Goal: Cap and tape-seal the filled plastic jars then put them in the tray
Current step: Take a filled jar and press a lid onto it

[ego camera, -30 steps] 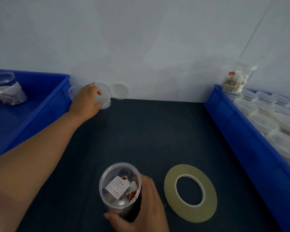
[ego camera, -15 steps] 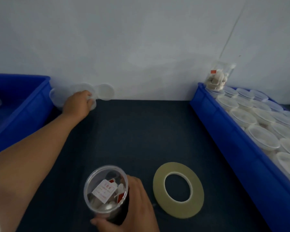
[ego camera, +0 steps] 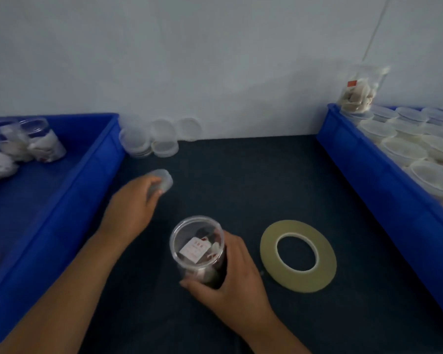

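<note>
Table [ego camera: 241, 175]: dark surface across the middle of the frame, with a blue tray on each side.
Right tray [ego camera: 368, 187]: packed with capped jars [ego camera: 407, 149] at the right edge; probably where finished jars go.
Left tray [ego camera: 62, 200]: at the left edge, holding filled jars without lids.
Tape roll [ego camera: 297, 255]: lies flat at lower centre-right, just beside the right hand and untouched; sealing is not yet begun.
Right hand [ego camera: 230, 282]: fingers and thumb wrapped round the jar's lower body, steadying it.
Left hand [ego camera: 133, 208]: fingers curled round a lid, at centre-left of the frame; motion-blurred.
Open jar [ego camera: 197, 249]: upright at lower centre, filled and uncapped; capping looks like the step in hand.
Lid [ego camera: 164, 181]: translucent, apart from the jar. Next it needs centring over the mouth and closing on.
Spare lids [ego camera: 161, 139]: stacked against the wall, upper left of centre.
</note>
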`<state>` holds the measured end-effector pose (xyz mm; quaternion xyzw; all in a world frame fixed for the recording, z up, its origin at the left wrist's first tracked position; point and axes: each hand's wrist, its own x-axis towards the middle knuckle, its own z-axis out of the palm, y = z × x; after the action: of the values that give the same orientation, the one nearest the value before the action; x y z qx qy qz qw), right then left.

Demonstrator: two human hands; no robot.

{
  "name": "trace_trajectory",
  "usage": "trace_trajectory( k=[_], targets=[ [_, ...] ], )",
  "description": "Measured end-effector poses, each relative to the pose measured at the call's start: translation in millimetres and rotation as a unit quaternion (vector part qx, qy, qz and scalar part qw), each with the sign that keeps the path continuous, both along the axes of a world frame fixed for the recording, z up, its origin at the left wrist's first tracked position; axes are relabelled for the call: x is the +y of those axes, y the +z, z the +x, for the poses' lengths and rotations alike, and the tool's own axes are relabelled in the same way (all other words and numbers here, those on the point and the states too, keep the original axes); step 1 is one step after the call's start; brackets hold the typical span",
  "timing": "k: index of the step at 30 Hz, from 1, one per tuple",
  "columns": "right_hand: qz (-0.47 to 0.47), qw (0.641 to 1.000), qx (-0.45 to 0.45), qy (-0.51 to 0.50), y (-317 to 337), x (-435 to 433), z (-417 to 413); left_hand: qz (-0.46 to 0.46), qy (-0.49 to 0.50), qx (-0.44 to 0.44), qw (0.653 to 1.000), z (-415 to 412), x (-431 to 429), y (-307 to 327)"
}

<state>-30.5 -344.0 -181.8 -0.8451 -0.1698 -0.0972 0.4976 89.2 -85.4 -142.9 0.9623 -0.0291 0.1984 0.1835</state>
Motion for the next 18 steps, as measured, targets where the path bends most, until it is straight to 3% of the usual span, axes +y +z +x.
trace_trajectory(
  k=[6, 9, 13, 16, 18],
  targets=[
    [-0.001, 1.000, -0.012, -0.006, -3.4, 1.6, -3.4, -0.020, 0.037, 0.087, 0.995, -54.4, -4.2, -23.3],
    [-0.001, 1.000, -0.011, -0.010, -4.9, 1.8, -4.1, -0.039, 0.083, 0.113, 0.989, -43.8, -6.7, -16.2],
    [-0.002, 1.000, -0.017, -0.010, -3.9, 1.3, -4.0, -0.046, 0.056, 0.205, 0.976, -18.4, -6.9, -1.5],
    [-0.002, 1.000, -0.023, -0.009, -2.1, 1.5, -4.2, -0.058, 0.076, 0.179, 0.979, -9.7, 1.7, 3.9],
    [-0.004, 1.000, -0.022, -0.007, -2.2, 0.5, -3.9, -0.114, 0.099, 0.117, 0.981, -11.6, 8.6, 17.2]
  ],
)
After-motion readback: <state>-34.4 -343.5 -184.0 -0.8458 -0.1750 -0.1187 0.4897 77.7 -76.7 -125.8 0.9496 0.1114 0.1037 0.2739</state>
